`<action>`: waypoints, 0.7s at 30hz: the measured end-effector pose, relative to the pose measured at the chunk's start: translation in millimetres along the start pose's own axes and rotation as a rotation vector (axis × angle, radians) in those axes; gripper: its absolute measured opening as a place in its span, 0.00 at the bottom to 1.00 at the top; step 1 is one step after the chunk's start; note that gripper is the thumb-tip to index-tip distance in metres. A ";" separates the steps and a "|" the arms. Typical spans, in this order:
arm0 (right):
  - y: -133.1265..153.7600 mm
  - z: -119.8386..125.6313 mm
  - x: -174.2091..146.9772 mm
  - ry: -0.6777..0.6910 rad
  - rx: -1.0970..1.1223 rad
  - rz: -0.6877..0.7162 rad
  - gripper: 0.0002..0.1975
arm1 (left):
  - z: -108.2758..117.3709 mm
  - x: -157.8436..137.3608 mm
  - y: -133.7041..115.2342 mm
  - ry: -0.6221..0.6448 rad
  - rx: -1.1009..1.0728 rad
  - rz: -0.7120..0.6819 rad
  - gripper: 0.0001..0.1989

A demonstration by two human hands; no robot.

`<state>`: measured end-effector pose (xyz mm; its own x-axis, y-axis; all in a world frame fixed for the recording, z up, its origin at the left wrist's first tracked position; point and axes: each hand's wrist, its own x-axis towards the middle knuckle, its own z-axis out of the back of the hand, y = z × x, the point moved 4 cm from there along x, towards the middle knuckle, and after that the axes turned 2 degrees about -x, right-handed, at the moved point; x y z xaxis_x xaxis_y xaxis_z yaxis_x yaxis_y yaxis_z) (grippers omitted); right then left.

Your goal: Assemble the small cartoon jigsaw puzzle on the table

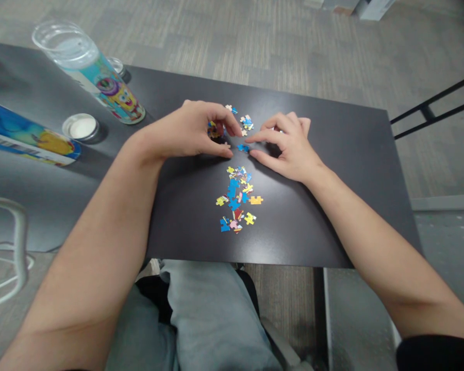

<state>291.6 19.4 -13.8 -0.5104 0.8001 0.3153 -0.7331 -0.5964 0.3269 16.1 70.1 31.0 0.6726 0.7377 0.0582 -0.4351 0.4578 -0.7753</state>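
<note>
My left hand [199,129] curves over colourful jigsaw pieces [216,130] on the dark table, its thumb and fingers apart; part of those pieces is hidden under it. Facing it, my right hand [288,147] has thumb and index finger spread beside a small blue jigsaw piece [243,148]. Whether the fingertips touch that piece I cannot tell. Just beyond the hands lies a small cluster of jigsaw pieces [247,122]. Closer to me is a loose pile of blue, yellow and red jigsaw pieces [234,188], with an orange piece [256,200] at its right.
A clear tube with a cartoon print [116,93] stands at the left, near a round metal lid [81,127] and another lid [116,66]. A blue printed tube [27,136] is at the far left. The dark table [294,221] ends just before my lap.
</note>
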 end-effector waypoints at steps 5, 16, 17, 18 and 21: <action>0.4 0.5 -1.0 -0.036 -0.001 0.000 0.25 | 8.1 -0.2 3.4 -0.112 0.060 0.024 0.17; 2.6 3.1 -1.0 0.019 -0.006 0.016 0.29 | 18.2 -6.6 18.0 -0.017 0.290 0.093 0.19; 4.1 3.8 -1.5 0.031 -0.005 0.033 0.30 | 17.1 -5.8 18.5 -0.022 0.292 0.095 0.18; 5.9 4.2 -2.3 0.049 -0.002 0.055 0.31 | 15.6 -5.0 18.4 -0.027 0.285 0.092 0.17; 11.9 5.4 -5.3 0.100 0.026 0.158 0.33 | 9.8 -3.4 16.0 -0.027 0.233 0.066 0.19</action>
<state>288.0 7.7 -6.7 -0.6614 0.6980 0.2746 -0.6292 -0.7156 0.3035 1.0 79.8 24.6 0.6230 0.7816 0.0314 -0.6062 0.5078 -0.6121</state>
